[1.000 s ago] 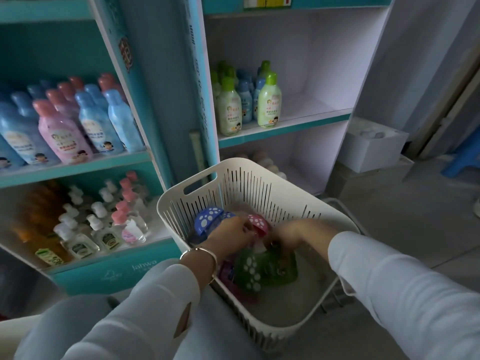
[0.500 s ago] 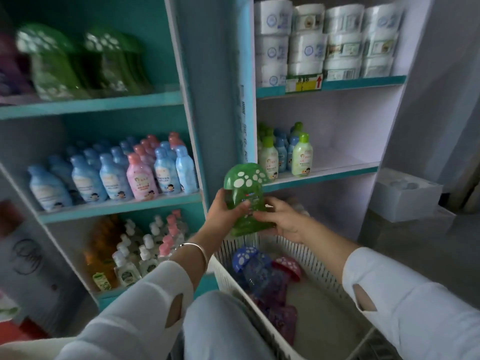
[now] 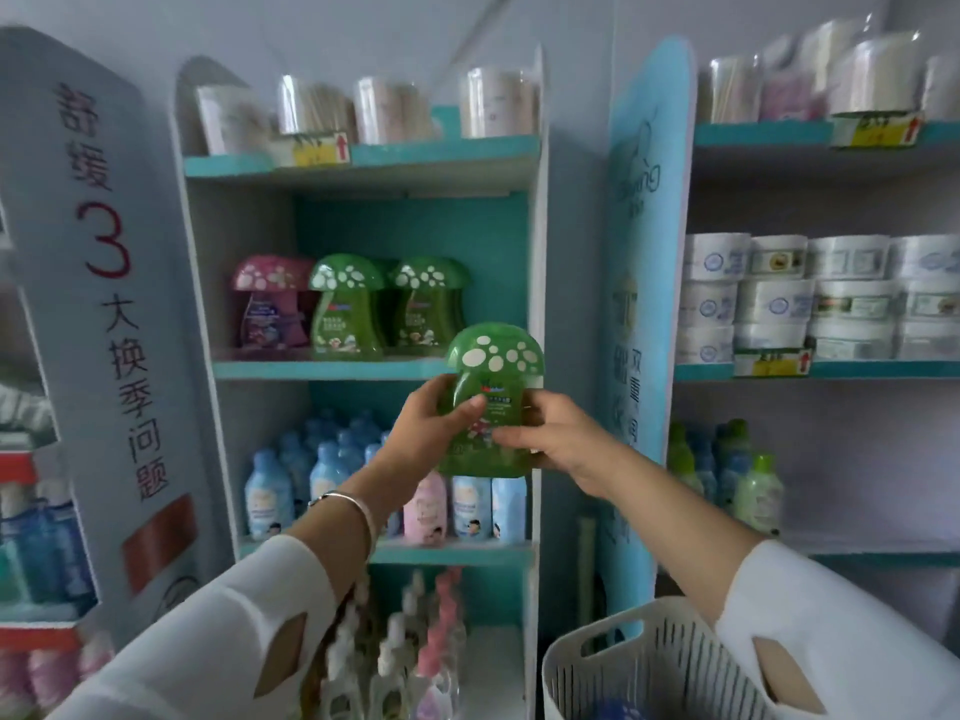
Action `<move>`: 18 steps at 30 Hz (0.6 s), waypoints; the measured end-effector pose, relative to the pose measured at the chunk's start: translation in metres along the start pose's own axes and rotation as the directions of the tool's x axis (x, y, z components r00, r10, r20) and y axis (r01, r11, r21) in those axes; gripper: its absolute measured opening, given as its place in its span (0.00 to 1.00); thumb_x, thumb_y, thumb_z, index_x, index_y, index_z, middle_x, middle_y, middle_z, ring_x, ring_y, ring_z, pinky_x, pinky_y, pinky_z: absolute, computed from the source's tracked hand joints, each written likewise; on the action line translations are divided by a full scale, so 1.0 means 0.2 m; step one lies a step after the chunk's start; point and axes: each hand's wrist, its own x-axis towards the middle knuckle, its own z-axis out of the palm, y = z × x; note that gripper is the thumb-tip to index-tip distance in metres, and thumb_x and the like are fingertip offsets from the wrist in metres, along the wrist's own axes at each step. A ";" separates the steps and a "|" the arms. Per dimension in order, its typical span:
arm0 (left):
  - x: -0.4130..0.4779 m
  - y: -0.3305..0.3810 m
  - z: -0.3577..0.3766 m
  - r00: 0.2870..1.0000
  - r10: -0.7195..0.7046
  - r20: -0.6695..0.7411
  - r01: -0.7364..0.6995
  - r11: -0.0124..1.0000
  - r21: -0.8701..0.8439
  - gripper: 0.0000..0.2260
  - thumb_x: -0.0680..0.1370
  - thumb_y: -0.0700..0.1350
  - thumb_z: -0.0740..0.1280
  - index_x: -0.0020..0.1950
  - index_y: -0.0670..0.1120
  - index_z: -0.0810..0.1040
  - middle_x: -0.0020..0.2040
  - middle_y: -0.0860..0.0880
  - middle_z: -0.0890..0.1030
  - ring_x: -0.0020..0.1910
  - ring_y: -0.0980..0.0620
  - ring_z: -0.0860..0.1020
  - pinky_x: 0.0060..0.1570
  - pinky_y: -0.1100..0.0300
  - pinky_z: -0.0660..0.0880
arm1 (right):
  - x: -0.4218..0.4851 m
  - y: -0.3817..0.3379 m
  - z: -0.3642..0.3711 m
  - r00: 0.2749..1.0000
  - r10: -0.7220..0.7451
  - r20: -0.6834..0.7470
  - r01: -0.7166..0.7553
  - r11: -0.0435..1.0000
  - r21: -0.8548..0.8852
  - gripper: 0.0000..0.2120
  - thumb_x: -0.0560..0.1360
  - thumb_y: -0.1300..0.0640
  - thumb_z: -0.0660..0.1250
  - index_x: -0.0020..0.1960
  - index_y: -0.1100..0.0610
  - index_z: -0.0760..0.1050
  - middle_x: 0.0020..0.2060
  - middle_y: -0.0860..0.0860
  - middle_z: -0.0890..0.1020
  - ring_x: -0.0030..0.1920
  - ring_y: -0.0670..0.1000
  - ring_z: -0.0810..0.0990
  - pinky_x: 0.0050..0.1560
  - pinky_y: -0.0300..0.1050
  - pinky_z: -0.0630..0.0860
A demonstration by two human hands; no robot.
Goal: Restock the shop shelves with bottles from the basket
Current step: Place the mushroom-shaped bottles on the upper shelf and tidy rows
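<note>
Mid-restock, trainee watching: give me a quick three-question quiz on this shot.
1. True or false: the left hand and right hand both grip the green mushroom-cap bottle.
2. On the shelf, the mushroom bottle left of the two green ones has which cap colour: A pink, B yellow, C black?
3. Fill in: the basket sits at the view's lower ____.
Key: 1 true; 2 A; 3 right.

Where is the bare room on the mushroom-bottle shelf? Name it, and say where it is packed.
Free: the shelf to the right of the rightmost green mushroom bottle, up to the side panel; a narrower gap left of the pink one. Crowded: the shelf below, packed with blue and pink bottles.
</note>
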 end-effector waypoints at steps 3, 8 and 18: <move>0.17 0.09 -0.13 0.989 0.109 -0.103 -0.095 0.986 0.139 0.18 0.76 0.43 0.66 0.65 0.42 0.71 0.53 0.45 0.79 0.51 0.47 0.79 0.55 0.50 0.77 | 0.20 -0.16 0.02 0.996 -0.083 -0.039 0.080 0.995 -0.057 0.22 0.70 0.64 0.73 0.61 0.55 0.72 0.54 0.54 0.81 0.55 0.56 0.81 0.55 0.54 0.78; 0.43 0.14 -0.27 0.948 0.252 -0.195 -0.121 0.851 0.511 0.19 0.79 0.37 0.58 0.70 0.42 0.67 0.63 0.44 0.76 0.56 0.50 0.75 0.55 0.60 0.70 | 0.55 -0.32 0.04 0.967 -0.164 -0.198 0.149 0.985 -0.086 0.25 0.67 0.64 0.75 0.62 0.57 0.72 0.51 0.52 0.81 0.53 0.54 0.80 0.57 0.51 0.77; 0.62 0.01 -0.33 0.994 0.075 -0.074 0.016 0.589 0.808 0.29 0.75 0.34 0.58 0.75 0.42 0.56 0.70 0.42 0.67 0.67 0.43 0.68 0.63 0.52 0.68 | 0.94 -0.25 0.15 0.971 -0.096 -0.217 -0.018 0.882 -0.472 0.29 0.62 0.51 0.80 0.61 0.53 0.77 0.54 0.50 0.81 0.57 0.52 0.78 0.57 0.43 0.74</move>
